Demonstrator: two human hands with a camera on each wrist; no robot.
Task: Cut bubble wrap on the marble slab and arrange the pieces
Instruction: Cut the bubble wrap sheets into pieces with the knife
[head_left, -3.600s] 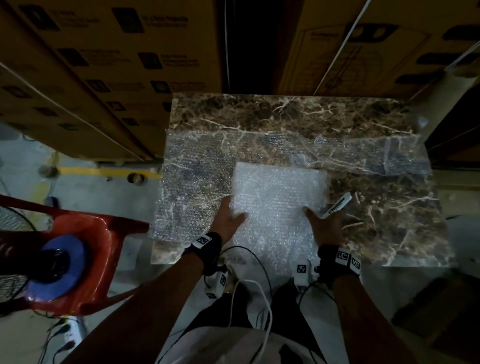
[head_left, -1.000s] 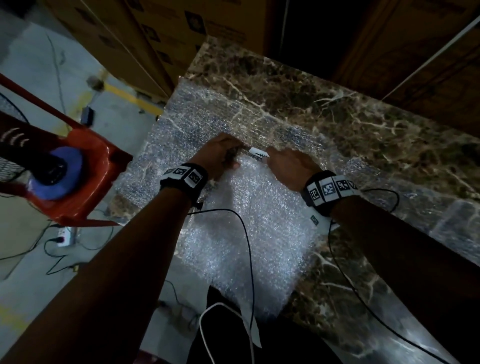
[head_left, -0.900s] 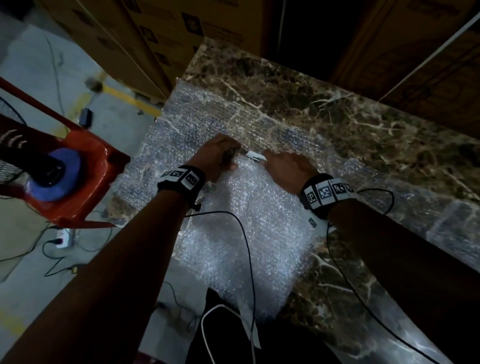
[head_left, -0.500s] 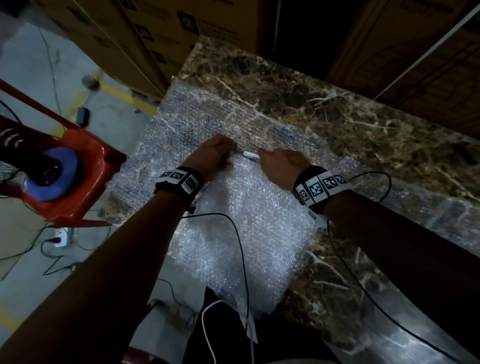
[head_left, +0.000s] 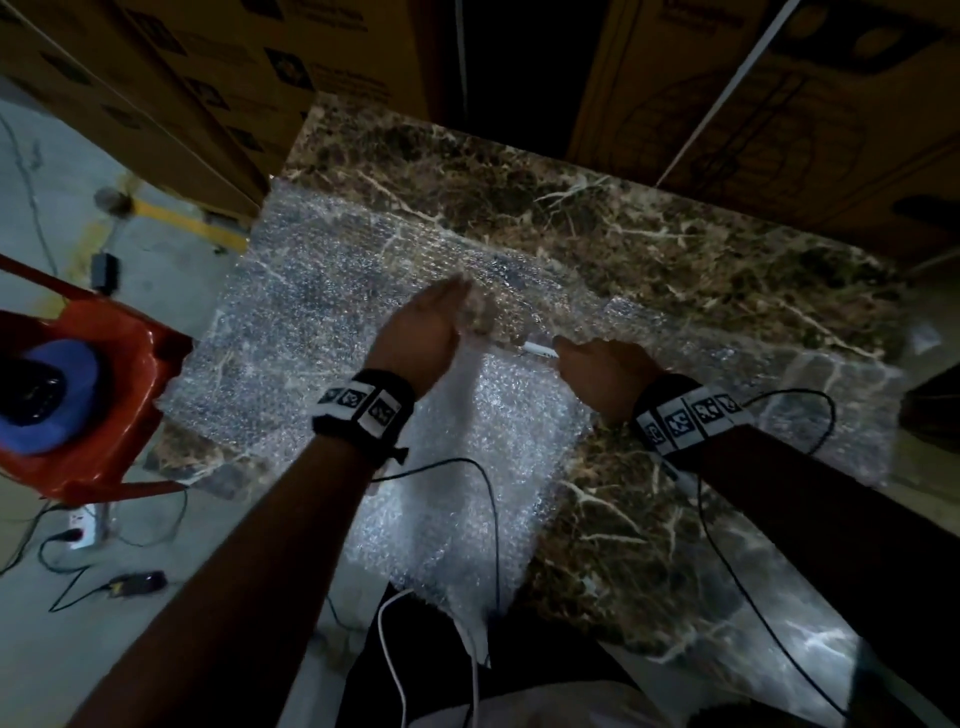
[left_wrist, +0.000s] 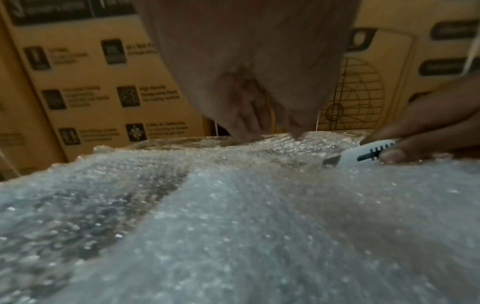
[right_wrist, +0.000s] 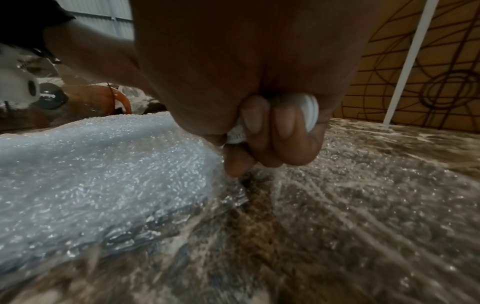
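Note:
A brown veined marble slab (head_left: 675, 249) carries a long clear sheet of bubble wrap (head_left: 322, 291) laid across it. A white stack of cut bubble wrap pieces (head_left: 467, 467) lies on top at the near side and overhangs the slab's near edge. My left hand (head_left: 441, 322) reaches past the stack's far edge. Its straight fingertips (left_wrist: 244, 131) press on the sheet. My right hand (head_left: 597, 364) grips a white utility knife (head_left: 540, 351), with the blade end pointing left along that far edge. In the right wrist view the knife handle (right_wrist: 306, 111) is enclosed in my fist.
Stacked cardboard boxes (head_left: 260, 62) stand close behind the slab. A red plastic chair (head_left: 104, 415) holding a blue and black object is at the left. A power strip (head_left: 83, 525) and cables lie on the floor. Wrist cables (head_left: 493, 519) trail over the stack.
Both hands went from the stack's near edge to its far edge. Over the last second the knife drew to the right, away from my left hand, whose fingers straightened.

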